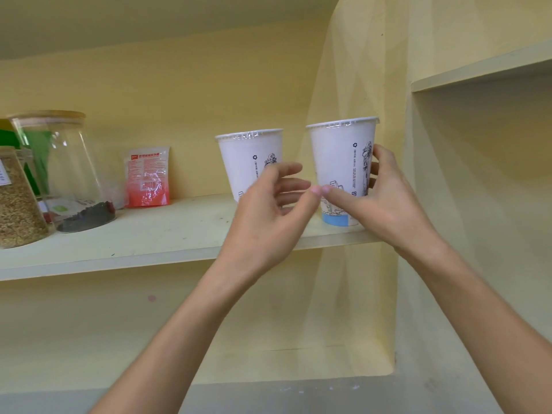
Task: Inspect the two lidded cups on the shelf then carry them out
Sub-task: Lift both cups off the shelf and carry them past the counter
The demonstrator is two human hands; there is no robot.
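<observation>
Two white paper cups with clear sealed lids and black line drawings stand on a pale yellow shelf [167,234]. The left cup [243,162] is farther back. The right cup [339,162] sits near the shelf's front edge and shows a blue band at its base. My right hand [385,201] wraps around the right cup, thumb across its front and fingers behind its right side. In front of the left cup's lower half hovers my left hand [268,216], fingers spread and curled, holding nothing; whether it touches the cup is unclear.
On the shelf's left stand a glass jar [62,171] with a wooden lid and dark contents, a jar of grain [18,204], and a red-and-clear packet [148,177] leaning on the back wall. A wall corner and another shelf [478,70] lie to the right.
</observation>
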